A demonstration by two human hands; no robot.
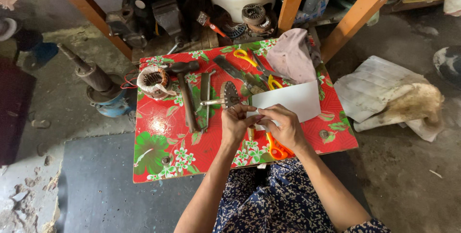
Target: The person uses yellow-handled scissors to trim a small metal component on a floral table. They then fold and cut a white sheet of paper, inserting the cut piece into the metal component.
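From the head camera, your main risk is the white sheet (293, 99) itself: you hold it only at its near left corner, so most of it lies loose on the red flowered table (158, 127), and a tug could crease or tear it there, I judge. The orange-handled scissors (276, 149) lie right under your right wrist, partly hidden; a careless drop of the arm could press on them or knock them off the near edge. A toothed metal disc (230, 94) sits just beyond your left fingers, so a slip forward could catch them on it.

Your left hand (236, 122) reaches up from the near edge, fingers curled, tips pinching the sheet's corner. Your right hand (283, 126) meets it from the right, knuckles up, fingers closed on the same edge. Both forearms angle inward over your patterned lap. The hammer (186, 94) and wire coil (153, 82) lie well to the left.
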